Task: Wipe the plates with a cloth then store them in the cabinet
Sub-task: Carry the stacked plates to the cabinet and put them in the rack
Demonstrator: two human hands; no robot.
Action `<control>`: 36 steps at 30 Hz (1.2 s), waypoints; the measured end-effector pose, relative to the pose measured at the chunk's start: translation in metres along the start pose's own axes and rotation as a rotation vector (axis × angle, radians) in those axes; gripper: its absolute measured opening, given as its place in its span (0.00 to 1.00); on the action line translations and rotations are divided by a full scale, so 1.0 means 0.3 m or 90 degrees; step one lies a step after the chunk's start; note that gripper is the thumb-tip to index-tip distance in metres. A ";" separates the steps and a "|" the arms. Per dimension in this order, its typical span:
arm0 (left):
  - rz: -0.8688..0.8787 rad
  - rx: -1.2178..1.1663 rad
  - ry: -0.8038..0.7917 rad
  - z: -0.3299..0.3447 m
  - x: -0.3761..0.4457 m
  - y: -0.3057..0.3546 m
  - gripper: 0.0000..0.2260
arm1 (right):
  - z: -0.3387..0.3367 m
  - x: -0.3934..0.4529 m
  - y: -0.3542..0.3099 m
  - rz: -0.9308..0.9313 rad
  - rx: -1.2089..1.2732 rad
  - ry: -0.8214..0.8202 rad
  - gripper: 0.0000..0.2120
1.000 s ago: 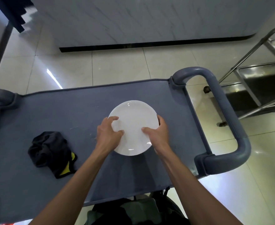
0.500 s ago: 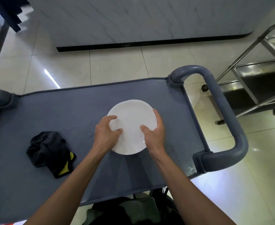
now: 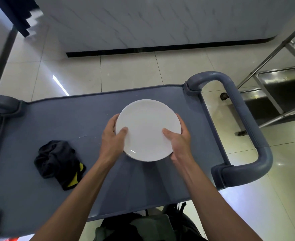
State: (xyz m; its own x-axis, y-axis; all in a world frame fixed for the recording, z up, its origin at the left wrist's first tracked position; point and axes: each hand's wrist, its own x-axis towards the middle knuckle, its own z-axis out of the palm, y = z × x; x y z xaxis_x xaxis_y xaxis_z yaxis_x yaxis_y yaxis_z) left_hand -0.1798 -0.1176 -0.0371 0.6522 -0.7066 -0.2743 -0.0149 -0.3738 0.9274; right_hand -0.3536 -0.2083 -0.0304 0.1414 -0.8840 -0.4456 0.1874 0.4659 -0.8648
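Nearest the camera, two bare forearms reach forward over the near edge of a grey cart (image 3: 39, 197). The left hand (image 3: 111, 138) and the right hand (image 3: 178, 139) meet on a white plate (image 3: 147, 129), one on each side. Each thumb lies on the upper face near the rim, and the fingers curl round the edge and go underneath, so both hands are clamped on the plate. It sits between them over the middle of the cart top, a little right of centre, and appears lifted clear of the surface, its near edge casting a shadow. The plate is round, so no long axis matters; both hands are equally close to it.

To the left, well apart from the plate, a crumpled dark cloth (image 3: 58, 162) with a yellow patch lies on the cart top. It is nearer the left hand, which I judge would be the one to let go and fetch it for wiping.

Further right curves the cart handle (image 3: 244, 122), and beyond it stands a steel trolley (image 3: 273, 87) on the tiled floor. No cabinet is clearly in view.
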 end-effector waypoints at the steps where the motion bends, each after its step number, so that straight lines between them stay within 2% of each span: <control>1: 0.010 0.014 -0.013 0.005 -0.007 0.002 0.25 | -0.003 -0.003 -0.003 -0.013 -0.013 -0.004 0.30; 4: 0.030 0.063 -0.019 0.020 -0.016 -0.001 0.33 | -0.001 -0.025 -0.009 -0.076 -0.089 -0.006 0.30; 9: 0.102 0.071 0.026 0.040 -0.022 0.013 0.30 | 0.006 -0.058 -0.024 -0.197 -0.223 0.020 0.34; 13: 0.147 0.055 0.046 0.049 -0.027 0.034 0.30 | 0.006 -0.078 -0.043 -0.252 -0.272 0.033 0.34; 24: 0.201 0.058 0.007 0.127 -0.050 0.092 0.30 | -0.103 -0.111 -0.097 -0.257 -0.295 0.071 0.32; 30: 0.228 0.067 -0.048 0.267 -0.119 0.146 0.29 | -0.259 -0.138 -0.143 -0.278 -0.310 0.139 0.33; 36: 0.272 0.086 -0.133 0.459 -0.255 0.210 0.30 | -0.492 -0.215 -0.204 -0.268 -0.230 0.226 0.30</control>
State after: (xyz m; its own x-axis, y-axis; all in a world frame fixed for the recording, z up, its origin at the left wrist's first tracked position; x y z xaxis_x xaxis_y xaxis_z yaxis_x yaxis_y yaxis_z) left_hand -0.3351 -0.1698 0.0073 0.4011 -0.9137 0.0654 -0.3549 -0.0892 0.9306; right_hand -0.5177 -0.1856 0.0172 -0.2130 -0.9759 -0.0474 -0.1907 0.0891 -0.9776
